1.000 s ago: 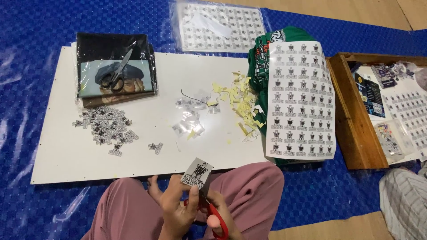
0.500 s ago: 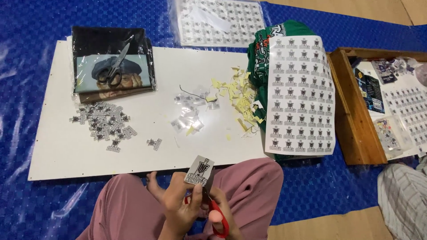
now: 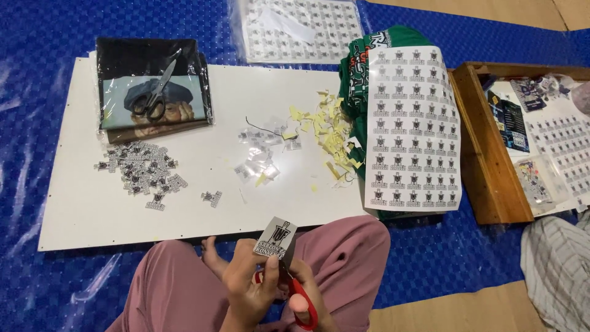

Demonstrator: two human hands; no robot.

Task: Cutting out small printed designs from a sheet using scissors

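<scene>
While the left hand (image 3: 249, 283) pinches the sticker (image 3: 275, 238) upright, red scissors (image 3: 299, 301) gripped in the right hand (image 3: 305, 289) sit just below-right, blades angled toward it.

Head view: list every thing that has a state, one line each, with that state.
Sticker piece: held up in left hand.
Red-handled scissors: gripped in right hand, blades hidden.
Grey scissors: shut, lying on bagged shirt.
Sticker sheet: uncut, draped over green cloth.
Cut stickers: piled on white board.
</scene>
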